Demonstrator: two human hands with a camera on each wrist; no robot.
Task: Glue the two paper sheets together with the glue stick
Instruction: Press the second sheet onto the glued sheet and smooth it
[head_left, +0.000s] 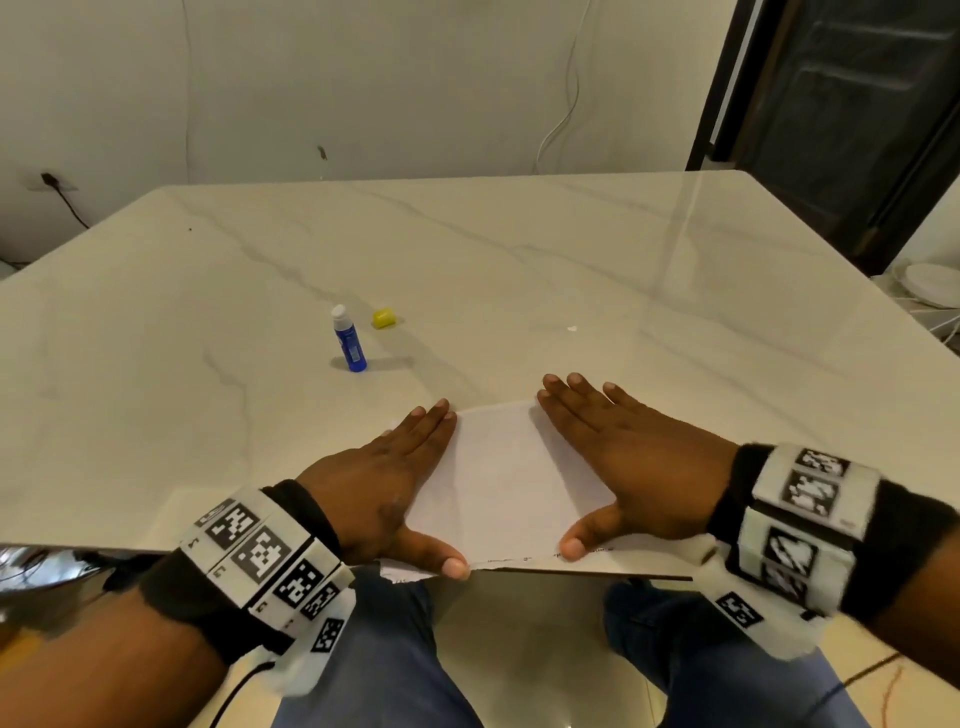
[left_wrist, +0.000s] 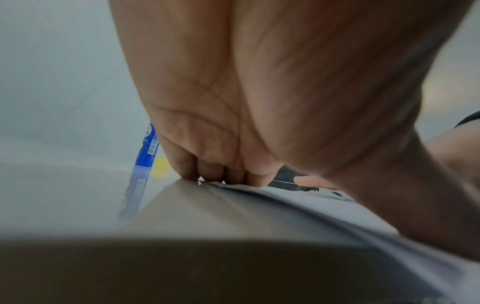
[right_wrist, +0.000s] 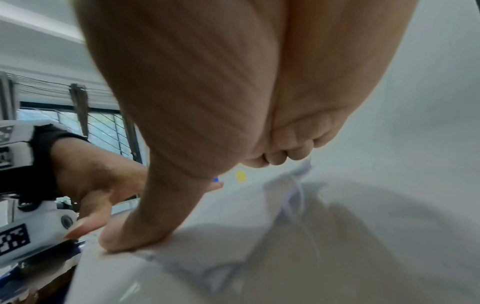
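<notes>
Marble-patterned and pale, the worktop (head_left: 571, 249) carries everything. At its near edge lie the paper sheets (head_left: 498, 483), stacked, their front edge slightly overhanging above the person's blue-trousered knees. The left hand (head_left: 384, 483) lies spread flat on the stack's left side, fingers straight, thumb on the front edge. The right hand (head_left: 623, 457) lies spread flat on the right side, thumb likewise at the front edge. Farther out, left of centre, the blue glue stick (head_left: 349, 340) stands upright and uncapped, well apart from the paper. Just beyond it lies its yellow cap (head_left: 384, 318). Behind, a white cable (head_left: 563, 98) hangs down the wall.
</notes>
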